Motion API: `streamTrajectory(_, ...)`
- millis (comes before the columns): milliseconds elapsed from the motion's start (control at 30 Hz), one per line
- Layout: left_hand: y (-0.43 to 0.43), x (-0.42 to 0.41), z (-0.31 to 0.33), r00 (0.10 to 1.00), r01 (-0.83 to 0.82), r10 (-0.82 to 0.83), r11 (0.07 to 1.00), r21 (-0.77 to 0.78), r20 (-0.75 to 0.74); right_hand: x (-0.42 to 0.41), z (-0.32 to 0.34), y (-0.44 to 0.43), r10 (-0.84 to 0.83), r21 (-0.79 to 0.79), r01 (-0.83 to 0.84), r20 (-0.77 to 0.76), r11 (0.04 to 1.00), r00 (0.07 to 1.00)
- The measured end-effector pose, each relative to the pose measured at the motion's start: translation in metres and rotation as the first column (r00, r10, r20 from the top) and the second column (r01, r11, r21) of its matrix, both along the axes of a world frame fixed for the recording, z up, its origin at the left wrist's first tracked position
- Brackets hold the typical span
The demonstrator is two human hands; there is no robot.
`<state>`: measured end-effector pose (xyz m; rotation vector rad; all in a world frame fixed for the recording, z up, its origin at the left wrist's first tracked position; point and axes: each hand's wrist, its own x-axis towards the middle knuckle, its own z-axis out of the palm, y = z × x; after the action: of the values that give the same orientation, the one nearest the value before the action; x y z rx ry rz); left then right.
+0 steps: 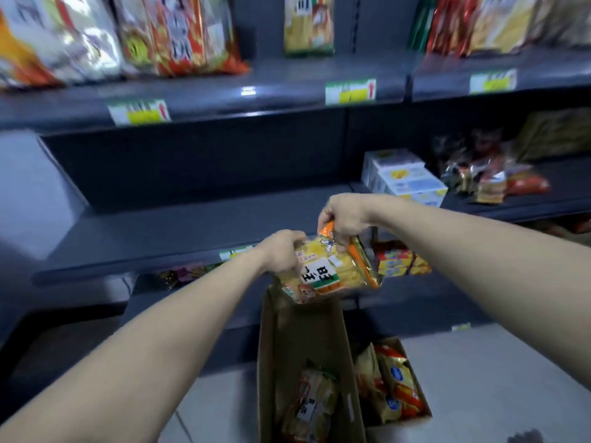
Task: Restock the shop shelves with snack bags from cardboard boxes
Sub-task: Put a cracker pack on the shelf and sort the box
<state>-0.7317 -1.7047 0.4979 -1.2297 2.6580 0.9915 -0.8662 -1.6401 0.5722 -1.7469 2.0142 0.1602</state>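
Both hands hold one yellow snack bag (332, 270) just above the open cardboard box (300, 334) — the left hand (281, 254) grips its lower end, and the right hand (343, 219) pinches its orange top edge. The bag lies slanted, its right end higher and nearer the bare shelf (192, 231) behind and above the box, so I think it goes up and forward. Its white patch has big black signs — too blurred to read.

I get dim, bluish light, with one small glare on the far top shelf (248, 90). Shadow fills the recess (192, 167) beneath it. Blur smears the far-left bags (80, 36) (lettering unreadable), and edges bow outward.
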Motion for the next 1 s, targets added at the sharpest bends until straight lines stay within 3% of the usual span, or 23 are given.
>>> streamTrajectory(133, -0.009, -0.001, 0.056, 0.981, -0.044, 0.040, 0.999, -0.015, -0.191, -0.007, 0.065, 0.003, -0.055, -0.312, 0.050, -0.005, 0.949, 0.998)
streamTrajectory(233, -0.018, 0.000, 0.102, 0.916, -0.122, 0.143, 0.989, 0.078, -0.374, -0.015, 0.109, 0.005, -0.118, -0.574, 0.218, 0.206, 0.789, 0.971)
streamTrajectory(333, -0.027, 0.000, 0.150, 0.803, -0.174, 0.238, 0.971, 0.167, -0.547, -0.028, 0.143, 0.006, -0.130, -0.682, 0.332, 0.331, 0.652, 0.935)
streamTrajectory(433, -0.034, -0.004, 0.191, 0.687, -0.215, 0.322, 0.946, 0.242, -0.651, -0.041, 0.160, 0.001, -0.128, -0.688, 0.448, 0.464, 0.571, 0.877)
streamTrajectory(567, -0.051, -0.019, 0.229, 0.585, -0.202, 0.380, 0.924, 0.325, -0.716, -0.055, 0.168, -0.015, -0.128, -0.573, 0.494, 0.559, 0.654, 0.819)
streamTrajectory(700, -0.072, -0.046, 0.253, 0.549, -0.189, 0.343, 0.939, 0.286, -0.762, -0.067, 0.176, -0.041, -0.059, -0.514, 0.518, 0.669, 0.684, 0.741)
streamTrajectory(800, -0.091, -0.072, 0.265, 0.515, -0.209, 0.327, 0.944, 0.254, -0.793, -0.082, 0.183, -0.071, -0.009, -0.521, 0.555, 0.724, 0.649, 0.690)
streamTrajectory(900, -0.113, -0.098, 0.271, 0.484, -0.264, 0.279, 0.950, 0.166, -0.830, -0.103, 0.191, -0.104, -0.001, -0.578, 0.585, 0.711, 0.569, 0.703)
streamTrajectory(1000, -0.141, -0.122, 0.268, 0.512, -0.360, 0.254, 0.931, 0.063, -0.821, -0.122, 0.193, -0.136, -0.023, -0.603, 0.598, 0.694, 0.529, 0.720)
